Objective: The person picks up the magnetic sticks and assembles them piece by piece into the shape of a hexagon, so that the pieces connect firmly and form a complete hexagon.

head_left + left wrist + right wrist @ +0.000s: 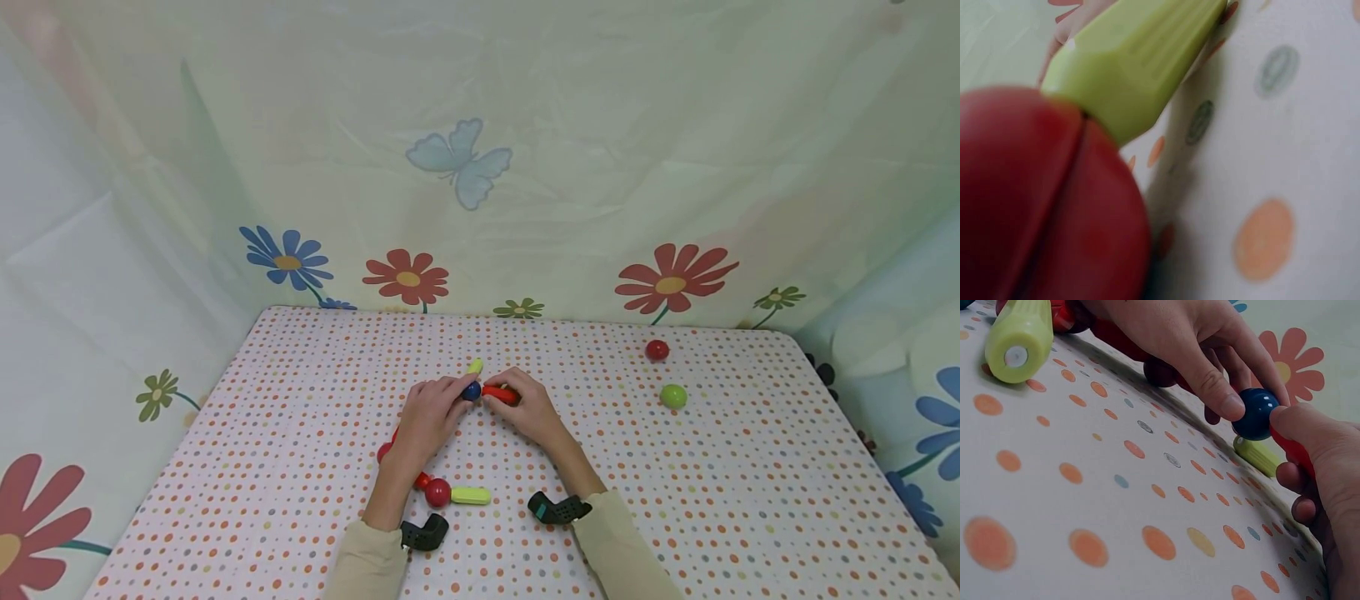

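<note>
My left hand (pixel 427 418) pinches a shiny blue ball (pixel 472 391) between thumb and fingers. From the other side my right hand (pixel 538 410) grips a short red rod (pixel 500 394). In the right wrist view, the rod's end meets the blue ball (pixel 1255 414). Just behind the ball lies a yellow-green rod (pixel 476 366). Under and beside my left forearm, a linked piece of red rods and balls is partly hidden. Its near red ball (pixel 438 492) joins another yellow-green rod (pixel 470 496); both loom large in the left wrist view.
Toward the back right of the dotted tabletop (pixel 720 500) lie a loose red ball (pixel 657 350) and a light green ball (pixel 673 396). A flower-printed curtain (pixel 570 192) hangs behind the table and along its sides.
</note>
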A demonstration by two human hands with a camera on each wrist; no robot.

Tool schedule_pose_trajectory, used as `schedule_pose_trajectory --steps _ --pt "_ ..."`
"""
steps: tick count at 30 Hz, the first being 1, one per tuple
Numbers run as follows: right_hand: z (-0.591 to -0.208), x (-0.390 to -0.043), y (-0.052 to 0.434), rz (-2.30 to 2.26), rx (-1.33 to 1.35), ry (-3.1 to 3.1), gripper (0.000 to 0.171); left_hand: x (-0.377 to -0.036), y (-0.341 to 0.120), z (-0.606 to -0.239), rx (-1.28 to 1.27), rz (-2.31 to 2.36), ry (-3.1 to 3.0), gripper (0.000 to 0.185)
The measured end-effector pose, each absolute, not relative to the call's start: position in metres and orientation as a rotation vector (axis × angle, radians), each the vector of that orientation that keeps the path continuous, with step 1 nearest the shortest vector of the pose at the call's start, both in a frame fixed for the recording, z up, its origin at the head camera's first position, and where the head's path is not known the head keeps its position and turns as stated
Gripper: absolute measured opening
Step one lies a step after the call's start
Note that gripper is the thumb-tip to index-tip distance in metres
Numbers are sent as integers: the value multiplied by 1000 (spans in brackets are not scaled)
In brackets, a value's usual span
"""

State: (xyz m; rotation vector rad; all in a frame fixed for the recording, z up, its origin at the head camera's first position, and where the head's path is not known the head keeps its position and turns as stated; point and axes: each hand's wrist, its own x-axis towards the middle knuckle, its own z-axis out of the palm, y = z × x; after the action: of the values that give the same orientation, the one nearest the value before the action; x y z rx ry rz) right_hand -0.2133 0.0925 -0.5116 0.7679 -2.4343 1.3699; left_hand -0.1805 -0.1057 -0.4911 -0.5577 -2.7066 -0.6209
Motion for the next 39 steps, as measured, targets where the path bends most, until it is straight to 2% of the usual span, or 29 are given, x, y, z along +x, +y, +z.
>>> schedule_pose_trajectory --steps 20,24,27,39 --pt "-510 -211 93 1394 737 -2449 19 -179 -106 -491 -576 -589 -2695 44" --pt "-509 -210 93 1397 738 -2424 14 -179 -106 -491 -568 -589 -2698 44" --pt "-509 -210 94 1415 702 -2413 10 -178 -105 -490 -563 -585 -2703 44" --pt "-508 -213 94 1382 479 -2406 13 -180 -104 -491 -548 -564 -2717 44"
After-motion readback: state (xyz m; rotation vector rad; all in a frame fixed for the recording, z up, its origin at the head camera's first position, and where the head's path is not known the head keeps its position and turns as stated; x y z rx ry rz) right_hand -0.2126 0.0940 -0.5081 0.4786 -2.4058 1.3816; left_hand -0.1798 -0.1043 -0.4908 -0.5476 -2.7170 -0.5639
